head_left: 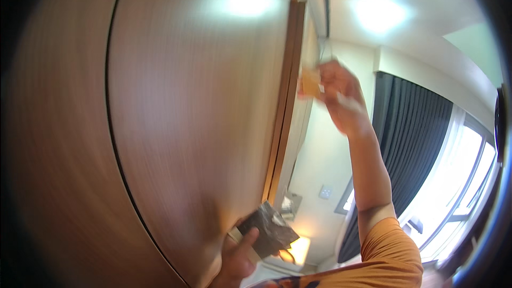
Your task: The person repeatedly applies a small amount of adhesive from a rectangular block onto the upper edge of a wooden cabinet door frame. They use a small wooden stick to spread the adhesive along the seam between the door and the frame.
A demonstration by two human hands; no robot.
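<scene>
My right hand (pixel 341 93) is raised high beside the edge of a tall brown wood-grain panel (pixel 197 101). Its fingers are closed on a small yellow-orange flat piece (pixel 311 83), blurred by motion, so I cannot tell its kind. That piece is close to the panel's edge strip (pixel 282 96); whether it touches is unclear. Low down, my left hand (pixel 237 261) grips a dark, crumpled, shiny packet (pixel 268 229) with a pale side, the thumb pressed on its face. The fingers behind the packet are hidden.
Another wood-grain panel (pixel 53 128) stands at the left, past a dark seam. Dark curtains (pixel 408 128) hang by a bright window (pixel 464 192) on the right. A lit lamp (pixel 300 250) glows low behind my left hand. A wall switch (pixel 325 191) sits on the pale wall.
</scene>
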